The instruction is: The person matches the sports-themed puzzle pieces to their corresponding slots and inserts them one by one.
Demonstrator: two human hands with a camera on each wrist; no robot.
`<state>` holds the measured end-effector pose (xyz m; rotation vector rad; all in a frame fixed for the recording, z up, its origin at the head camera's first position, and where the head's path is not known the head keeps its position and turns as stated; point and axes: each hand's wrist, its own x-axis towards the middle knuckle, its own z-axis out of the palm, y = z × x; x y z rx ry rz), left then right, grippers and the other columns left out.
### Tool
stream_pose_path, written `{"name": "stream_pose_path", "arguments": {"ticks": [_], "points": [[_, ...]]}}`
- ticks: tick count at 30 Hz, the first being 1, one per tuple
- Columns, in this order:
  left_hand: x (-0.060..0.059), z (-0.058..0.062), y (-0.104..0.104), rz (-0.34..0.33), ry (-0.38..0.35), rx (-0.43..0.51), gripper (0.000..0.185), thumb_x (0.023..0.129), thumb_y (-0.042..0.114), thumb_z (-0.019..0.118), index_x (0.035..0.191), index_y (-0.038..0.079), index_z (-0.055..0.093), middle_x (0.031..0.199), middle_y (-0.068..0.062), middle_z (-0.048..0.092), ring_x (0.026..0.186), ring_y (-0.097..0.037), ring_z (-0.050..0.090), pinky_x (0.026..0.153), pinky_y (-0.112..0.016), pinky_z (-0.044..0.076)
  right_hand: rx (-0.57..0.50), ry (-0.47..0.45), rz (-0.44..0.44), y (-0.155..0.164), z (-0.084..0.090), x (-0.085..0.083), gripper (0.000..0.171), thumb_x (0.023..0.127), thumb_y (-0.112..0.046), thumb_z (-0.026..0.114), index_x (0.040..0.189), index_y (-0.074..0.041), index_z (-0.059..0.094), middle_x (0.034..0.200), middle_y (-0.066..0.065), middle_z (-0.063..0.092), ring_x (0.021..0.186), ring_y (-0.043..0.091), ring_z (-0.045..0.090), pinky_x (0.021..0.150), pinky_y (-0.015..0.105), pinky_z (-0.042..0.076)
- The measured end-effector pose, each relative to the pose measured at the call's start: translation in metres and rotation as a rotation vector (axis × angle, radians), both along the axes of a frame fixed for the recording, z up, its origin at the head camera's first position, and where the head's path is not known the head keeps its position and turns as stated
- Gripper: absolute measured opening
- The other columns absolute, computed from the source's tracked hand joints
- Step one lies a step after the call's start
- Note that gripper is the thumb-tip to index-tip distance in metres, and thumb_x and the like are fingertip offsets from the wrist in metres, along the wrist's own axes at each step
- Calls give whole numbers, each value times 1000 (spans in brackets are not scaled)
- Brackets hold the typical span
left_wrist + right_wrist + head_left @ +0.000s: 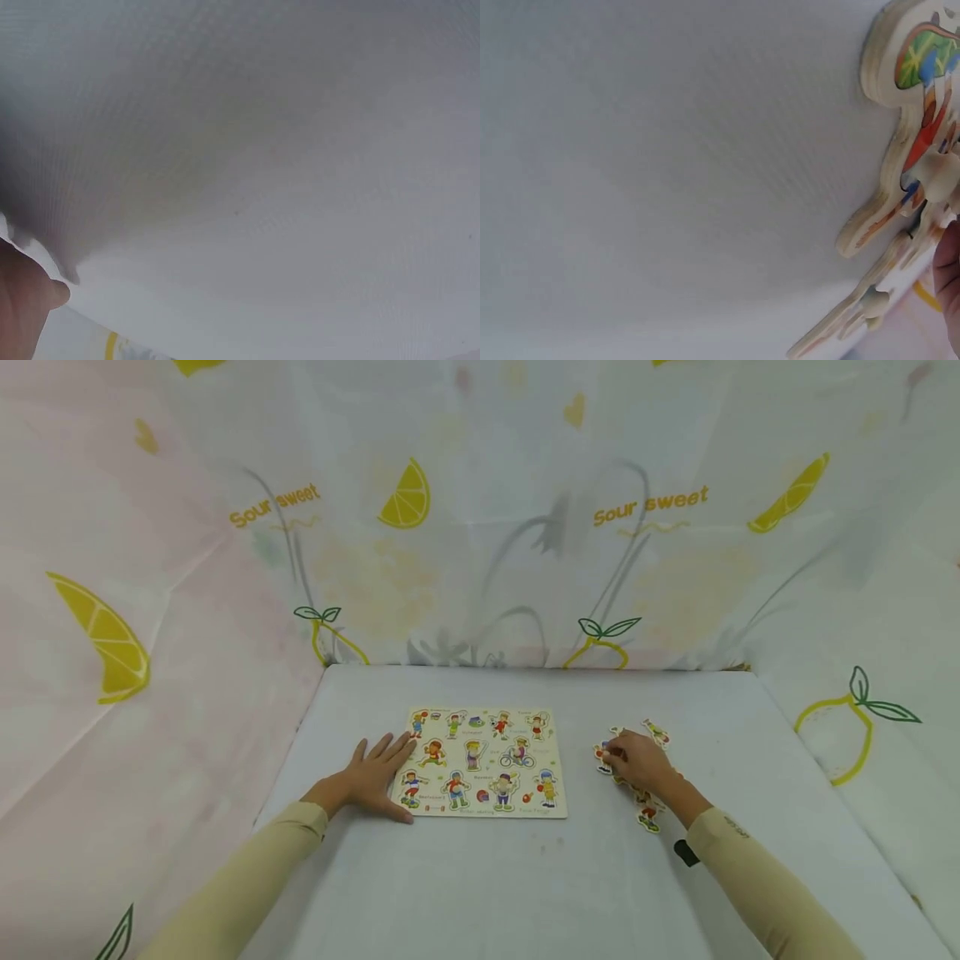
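- Head view: left hand (372, 778) lies flat, fingers straight and spread, palm down on the table (480, 877). Fingertips overlap the left edge of the board (483, 762); nothing gripped.
- Board sits just right of the left hand, flat, printed with cartoon figures in rows.
- Right hand (637, 762) is well right of the board, resting on a loose pile of pieces (649, 814). Fingers curled down onto a piece (603, 758) at its fingertips; looks like a pinch, but can't tell for sure from here.
- One more piece (657, 732) lies just beyond the right hand, apart from it.
- Lemon-print curtain (480, 510) stands behind and on both sides of the table.
- Left wrist view: mostly blurred white cloth. A bit of the left hand (26, 304) at lower left edge; grip not readable here.
- Right wrist view: two wooden pieces close up, edge-on, on the white cloth. Top one (907, 120) carries a small peg (937, 171); a second piece (862, 311) lies below it. Sliver of right hand (949, 281) at the right edge, next to the pieces.
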<state>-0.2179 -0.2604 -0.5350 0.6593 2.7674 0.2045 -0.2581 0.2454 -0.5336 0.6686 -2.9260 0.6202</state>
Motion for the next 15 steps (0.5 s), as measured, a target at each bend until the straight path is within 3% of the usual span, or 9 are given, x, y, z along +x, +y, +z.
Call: {"name": "stream_pose_path", "arguments": {"ticks": [6,15], "points": [[-1,5,0,-20,19,-39,136,61,87,66,160,11,12,168,-12,6,152,-46,4,112,-75,2,-25,-8,1,-2,6,-2,15,93,-19,69,96,-5,74,83,1,64,69,12,57,61,32,48],[-7,3,1,25,-21,25,135,63,84,67,160,10,9,167,-14,2,150,-50,-1,110,-77,-2,-11,18,34,-17,25,-10,14,91,-20,72,96,-6,75,83,-1,64,69,9,53,61,28,45]]}}
